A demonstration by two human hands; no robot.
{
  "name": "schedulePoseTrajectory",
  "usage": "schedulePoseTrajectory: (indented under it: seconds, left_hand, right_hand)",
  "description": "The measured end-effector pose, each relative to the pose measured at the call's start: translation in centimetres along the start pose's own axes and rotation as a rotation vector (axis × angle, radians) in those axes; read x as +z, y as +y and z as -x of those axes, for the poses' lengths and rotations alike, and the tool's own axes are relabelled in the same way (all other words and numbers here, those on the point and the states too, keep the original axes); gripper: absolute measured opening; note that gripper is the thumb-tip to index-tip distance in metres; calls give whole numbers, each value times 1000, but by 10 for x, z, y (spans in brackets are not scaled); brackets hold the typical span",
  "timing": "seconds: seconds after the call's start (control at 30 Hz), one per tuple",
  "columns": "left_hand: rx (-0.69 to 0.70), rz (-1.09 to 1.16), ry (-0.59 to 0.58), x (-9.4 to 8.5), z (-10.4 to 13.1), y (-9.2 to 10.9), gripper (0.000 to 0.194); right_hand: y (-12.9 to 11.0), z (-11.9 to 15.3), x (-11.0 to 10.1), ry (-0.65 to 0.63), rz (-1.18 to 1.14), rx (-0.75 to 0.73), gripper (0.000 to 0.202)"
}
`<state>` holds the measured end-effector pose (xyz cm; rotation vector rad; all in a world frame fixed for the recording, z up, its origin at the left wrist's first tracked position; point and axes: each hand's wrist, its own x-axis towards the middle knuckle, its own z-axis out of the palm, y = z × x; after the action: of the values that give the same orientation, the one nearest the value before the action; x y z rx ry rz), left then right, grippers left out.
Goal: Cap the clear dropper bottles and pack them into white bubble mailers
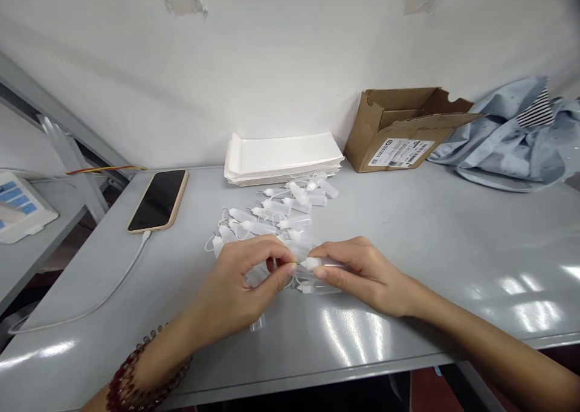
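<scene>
A needle-tip dropper bottle [310, 264] is gripped by the right hand [367, 274], pointed leftward, toward the front-edge side of the bottle pile [295, 222] on the grey table [453, 218]. By the left hand [247, 276], thumb and forefinger are pinched closed at its tip; anything held between cannot be told. Tip handling is judged in hand; steady, precise alignment seems called for next.

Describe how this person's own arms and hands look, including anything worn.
The left hand and right hand are both ungloved, with no rings visible. No sleeve shows on the left arm or right arm. A dark red beaded bracelet, apparently in several loops, circles the left wrist area; the right wrist has nothing on it.
</scene>
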<state>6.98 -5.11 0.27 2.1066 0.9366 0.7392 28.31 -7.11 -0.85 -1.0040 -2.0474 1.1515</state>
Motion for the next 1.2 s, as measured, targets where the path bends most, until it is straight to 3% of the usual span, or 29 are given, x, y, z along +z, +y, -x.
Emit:
schedulePoseTrajectory:
  seconds: [0.23,0.47,0.53,0.63,0.8,1.0,1.2]
  left_hand:
    - [-29,-81,-12,-10,-2,-4,10]
    - [4,-204,-27,-13,-3,-12,13]
    - [-4,-225,-35,-13,-3,-13,14]
    - [-34,-242,-43,-13,-2,-13,16]
    - [-177,-240,4,-12,-4,-13,17]
    - [-239,-278,158,-13,-4,-11,16]
    - [-259,-272,192,-13,-4,-9,18]
  right_hand:
    - [5,-7,-3,37,58,45,25]
    - [42,-16,-22,486,421,38,21]
    - [57,-19,-30,552,583,29,21]
    - [78,-24,-39,517,775,67,28]
    - [94,-32,-43,408,849,132,35]
    - [89,-30,-44,355,905,178,29]
    - [80,-27,-46,415,963,220,13]
